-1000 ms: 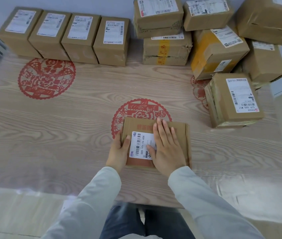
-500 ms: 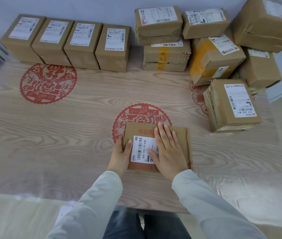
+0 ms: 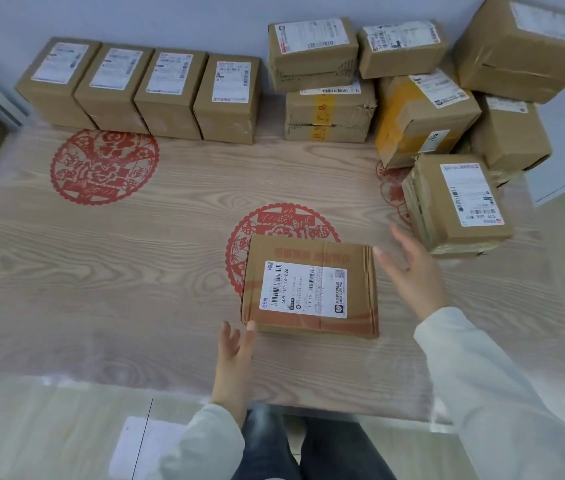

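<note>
Centrally, parcel (image 3: 308,287) on wood-grain table (image 3: 118,278)

The box (image 3: 308,251) near me is brown matt cardboard, and its label (image 3: 303,289) is smooth white paper. The table (image 3: 118,271) looks like pale wood grain under a glossy, wrinkled plastic film (image 3: 502,327). My right sleeve (image 3: 499,393) is soft matt cloth.

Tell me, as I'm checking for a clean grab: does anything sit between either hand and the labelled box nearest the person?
Nothing visible does. The left hand is at the near left corner of the labelled box; the right hand hovers beside its right edge, only bare table between. The next parcel stands beyond the right hand.
</note>
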